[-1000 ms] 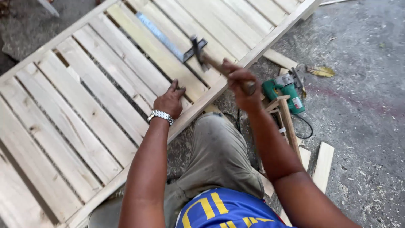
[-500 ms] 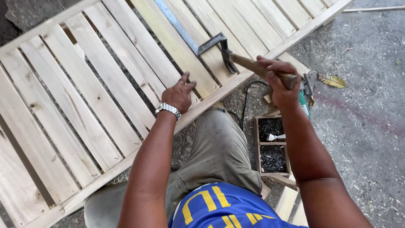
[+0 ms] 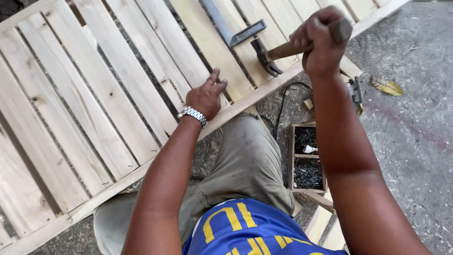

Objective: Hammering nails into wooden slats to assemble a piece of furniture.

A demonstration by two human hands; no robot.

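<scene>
Below the right hand point(image 3: 323, 40), clenched on a raised wooden-handled claw hammer point(image 3: 276, 54), the pale slatted wooden panel point(image 3: 118, 94) looks largely assembled, the open left hand point(image 3: 206, 97) steadying a slat near its edge rail.

I am in a rough woodworking yard or workshop, crouched on a bare concrete floor point(image 3: 415, 141) dusted with sawdust. A big frame of pale wooden slats point(image 3: 94, 94) lies flat before me with a metal square point(image 3: 231, 28) resting on it. Beside my knee a small wooden box point(image 3: 306, 158) holds dark nails, and offcuts of timber point(image 3: 325, 226) lie near it.
</scene>
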